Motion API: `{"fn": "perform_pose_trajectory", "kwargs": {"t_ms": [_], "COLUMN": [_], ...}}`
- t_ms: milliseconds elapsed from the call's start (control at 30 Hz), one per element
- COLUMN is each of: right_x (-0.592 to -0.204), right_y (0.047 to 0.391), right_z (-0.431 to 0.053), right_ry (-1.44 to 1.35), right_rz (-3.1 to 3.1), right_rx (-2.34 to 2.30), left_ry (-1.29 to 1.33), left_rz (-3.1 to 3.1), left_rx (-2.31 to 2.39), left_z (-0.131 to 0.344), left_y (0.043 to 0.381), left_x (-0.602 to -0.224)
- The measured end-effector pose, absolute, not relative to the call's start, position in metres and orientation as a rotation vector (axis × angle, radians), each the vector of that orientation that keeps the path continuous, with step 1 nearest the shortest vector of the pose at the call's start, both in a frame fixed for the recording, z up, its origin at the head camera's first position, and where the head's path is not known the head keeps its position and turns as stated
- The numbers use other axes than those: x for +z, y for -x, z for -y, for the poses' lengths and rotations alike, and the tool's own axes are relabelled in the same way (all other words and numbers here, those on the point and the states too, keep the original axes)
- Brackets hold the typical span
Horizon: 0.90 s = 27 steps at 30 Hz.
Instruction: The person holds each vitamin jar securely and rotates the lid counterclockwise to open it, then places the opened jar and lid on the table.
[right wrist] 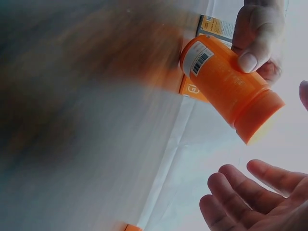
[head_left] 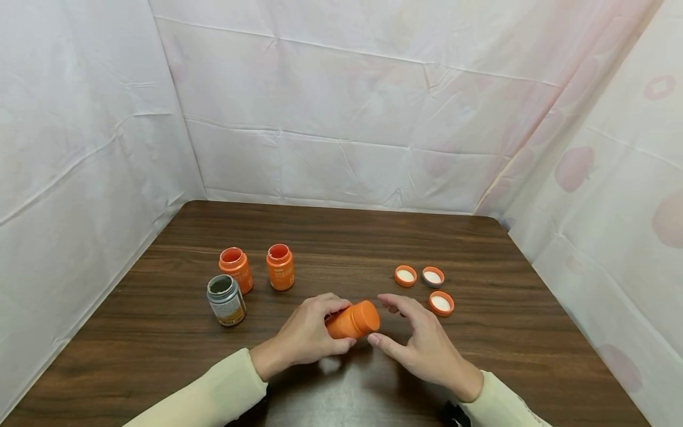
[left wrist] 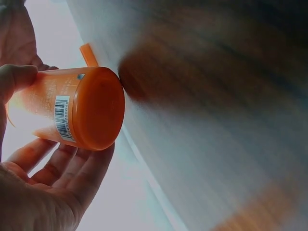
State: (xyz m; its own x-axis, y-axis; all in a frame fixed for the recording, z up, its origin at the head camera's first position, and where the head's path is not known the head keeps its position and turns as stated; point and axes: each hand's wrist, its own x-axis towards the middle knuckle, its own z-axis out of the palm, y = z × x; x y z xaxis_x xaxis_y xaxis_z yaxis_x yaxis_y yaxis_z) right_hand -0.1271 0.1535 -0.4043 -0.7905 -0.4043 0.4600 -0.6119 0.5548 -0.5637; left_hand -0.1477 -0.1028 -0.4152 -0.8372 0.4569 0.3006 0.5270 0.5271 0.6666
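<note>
My left hand (head_left: 306, 332) grips an orange plastic bottle (head_left: 338, 326) by its body, thumb on the near side. The bottle is tilted over, and its orange cap (head_left: 368, 315) is on and points right. Just to the right of the cap, my right hand (head_left: 427, 344) has its thumb and fingers spread, apart from the bottle. In the right wrist view a gap shows between the right fingers (right wrist: 240, 192) and the cap (right wrist: 260, 115). A white barcode label (left wrist: 62, 118) shows close to the bottle's base in the left wrist view.
Two uncapped orange bottles (head_left: 280, 270) (head_left: 240, 274) and an uncapped grey bottle (head_left: 228, 302) stand upright at the left of the dark wooden table (head_left: 341, 228). Three caps (head_left: 405, 276) (head_left: 433, 277) (head_left: 441, 303) lie with their pale insides up at the right. Pale cloth (head_left: 341, 107) hangs around the table.
</note>
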Motion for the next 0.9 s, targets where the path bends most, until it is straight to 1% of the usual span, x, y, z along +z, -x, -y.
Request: {"fn": "perform_pose_trajectory", "kwargs": {"t_ms": [433, 900], "right_x": [-0.403, -0.402], "right_y": [0.133, 0.133], "right_z": [-0.138, -0.134], "right_ry": [-0.885, -0.879], "right_rz": [2.518, 2.535], "right_rx": [1.085, 1.087], "left_ry": [0.912, 0.956], "left_rz": [2.666, 2.694], "left_rx": [-1.174, -1.163], "left_z": [0.104, 0.103], "left_y": [0.146, 0.149], "left_x": [-0.414, -0.411]}}
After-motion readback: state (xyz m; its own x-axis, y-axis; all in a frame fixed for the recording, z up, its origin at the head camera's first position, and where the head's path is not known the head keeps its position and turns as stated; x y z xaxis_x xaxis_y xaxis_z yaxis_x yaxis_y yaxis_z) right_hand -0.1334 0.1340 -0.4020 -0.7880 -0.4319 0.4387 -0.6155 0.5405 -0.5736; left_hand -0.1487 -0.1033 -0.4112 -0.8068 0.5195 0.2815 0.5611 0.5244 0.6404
